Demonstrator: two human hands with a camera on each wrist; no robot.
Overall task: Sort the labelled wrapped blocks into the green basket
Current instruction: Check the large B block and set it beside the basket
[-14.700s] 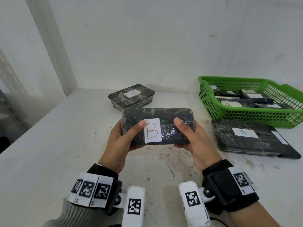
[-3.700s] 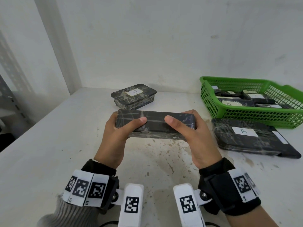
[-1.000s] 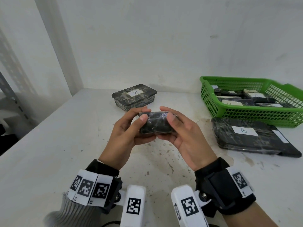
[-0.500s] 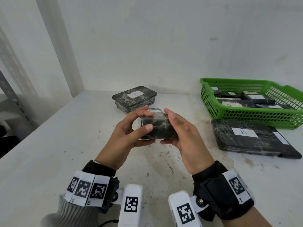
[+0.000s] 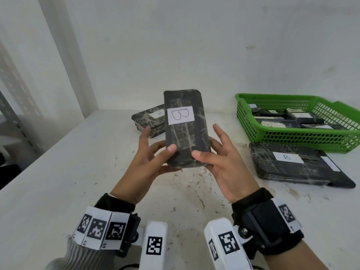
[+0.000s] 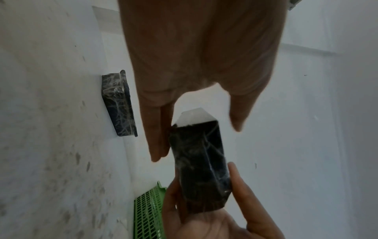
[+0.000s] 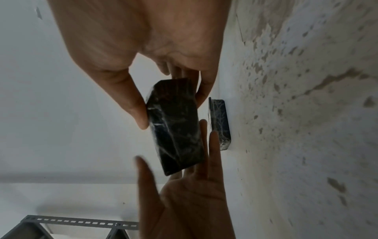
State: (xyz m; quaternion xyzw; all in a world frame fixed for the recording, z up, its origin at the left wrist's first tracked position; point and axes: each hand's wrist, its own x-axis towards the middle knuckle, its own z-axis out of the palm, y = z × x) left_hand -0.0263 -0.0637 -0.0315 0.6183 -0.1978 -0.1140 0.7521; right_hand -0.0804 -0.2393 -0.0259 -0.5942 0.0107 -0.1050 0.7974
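A dark wrapped block (image 5: pixel 186 133) stands upright above the table, its white "B" label (image 5: pixel 181 115) facing me. My right hand (image 5: pixel 206 141) pinches its lower end, thumb on the front and fingers behind, as the right wrist view shows (image 7: pixel 171 111). My left hand (image 5: pixel 158 141) has straight fingers (image 6: pixel 157 142) against the block's (image 6: pixel 200 161) back. Its thumb stands a little off the front face in both wrist views. The green basket (image 5: pixel 272 96) sits at the right with several labelled blocks inside.
A large flat wrapped block (image 5: pixel 292 166) labelled B lies in front of the basket. A smaller wrapped block (image 5: pixel 148 121) with a label sits at the back, partly behind the held block. A white wall closes the back; a metal rack post stands at left.
The block has been turned from end-on to upright, so the B label now faces me. My left fingers have spread and the thumb has loosened.
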